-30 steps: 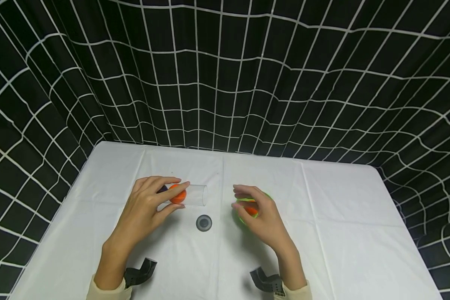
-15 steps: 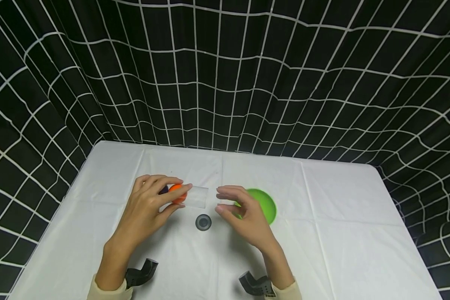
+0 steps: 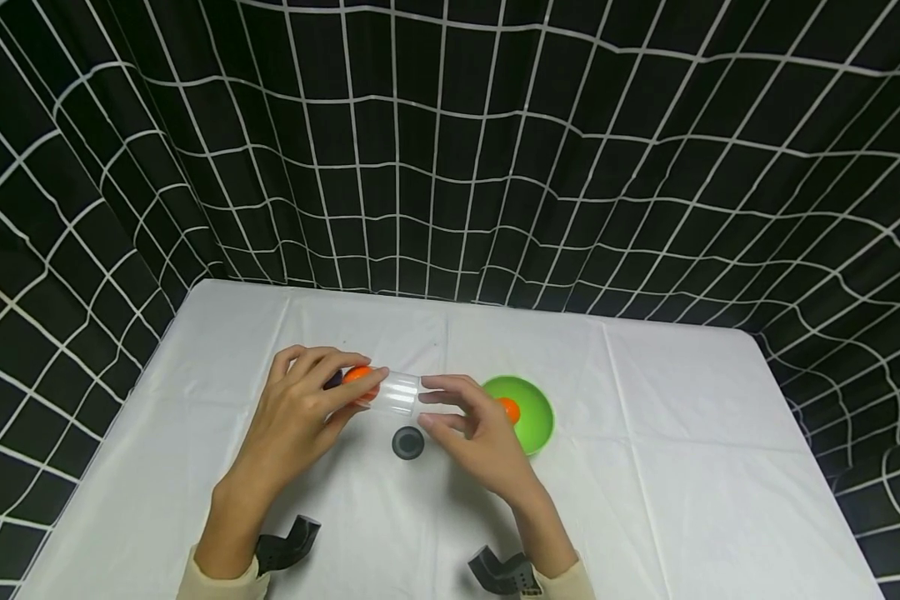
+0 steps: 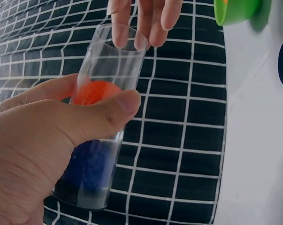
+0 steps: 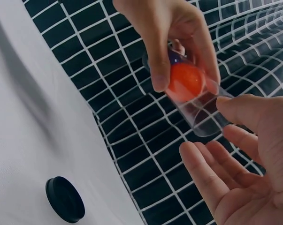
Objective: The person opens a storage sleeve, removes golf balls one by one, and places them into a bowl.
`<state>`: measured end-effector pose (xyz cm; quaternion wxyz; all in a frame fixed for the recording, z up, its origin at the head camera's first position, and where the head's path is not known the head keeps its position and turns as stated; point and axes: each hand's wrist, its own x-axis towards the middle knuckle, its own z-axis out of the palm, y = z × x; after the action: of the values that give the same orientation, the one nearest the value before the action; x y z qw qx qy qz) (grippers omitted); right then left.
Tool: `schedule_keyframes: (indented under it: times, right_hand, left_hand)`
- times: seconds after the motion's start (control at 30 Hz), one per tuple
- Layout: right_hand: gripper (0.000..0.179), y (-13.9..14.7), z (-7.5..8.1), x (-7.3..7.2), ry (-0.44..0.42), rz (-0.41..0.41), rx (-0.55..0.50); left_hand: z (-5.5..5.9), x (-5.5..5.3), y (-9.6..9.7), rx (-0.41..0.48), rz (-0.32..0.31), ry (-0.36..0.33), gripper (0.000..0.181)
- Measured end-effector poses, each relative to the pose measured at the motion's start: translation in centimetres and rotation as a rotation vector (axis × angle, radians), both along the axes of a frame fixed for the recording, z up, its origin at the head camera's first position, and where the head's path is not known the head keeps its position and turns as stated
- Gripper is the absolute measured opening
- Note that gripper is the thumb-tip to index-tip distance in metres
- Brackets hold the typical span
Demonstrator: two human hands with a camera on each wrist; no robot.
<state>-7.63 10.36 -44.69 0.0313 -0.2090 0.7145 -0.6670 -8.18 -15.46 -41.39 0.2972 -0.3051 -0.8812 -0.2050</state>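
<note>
My left hand (image 3: 292, 412) grips a clear plastic tube (image 4: 110, 58), tilted, thumb on one side and fingers on the other. Inside it sit an orange ball (image 4: 95, 92) and, deeper in, a dark blue ball (image 4: 87, 166). The tube's far end is uncapped. My right hand (image 3: 476, 429) is at that end, fingers loosely spread around the rim, with nothing seen between them. In the right wrist view its thumb overlaps the tube's rim; whether it touches I cannot tell. A dark round cap (image 3: 408, 443) lies on the table just below the tube.
A green bowl (image 3: 536, 417) stands right behind my right hand, with an orange ball (image 3: 508, 409) in it, partly hidden by the hand. White cloth covers the table (image 3: 705, 467). A black curtain with a white grid (image 3: 450, 167) hangs beyond the table's far edge.
My right hand has moved left from over the green bowl to the tube's open end, uncovering the bowl. My left hand keeps its grip; the tube has tipped slightly.
</note>
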Motion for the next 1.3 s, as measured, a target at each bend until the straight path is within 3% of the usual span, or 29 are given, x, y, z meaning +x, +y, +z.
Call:
schedule_keyframes:
  times: [0.57, 1.3]
  right_hand:
    - [0.048, 0.2, 0.3, -0.1, -0.008, -0.005, 0.035]
    - [0.045, 1.6, 1.0, 0.1, 0.026, -0.071, -0.049]
  left_hand:
    - [0.0, 0.1, 0.0, -0.024, 0.015, -0.056, 0.058]
    - [-0.3, 0.0, -0.2, 0.053, -0.011, -0.155, 0.054]
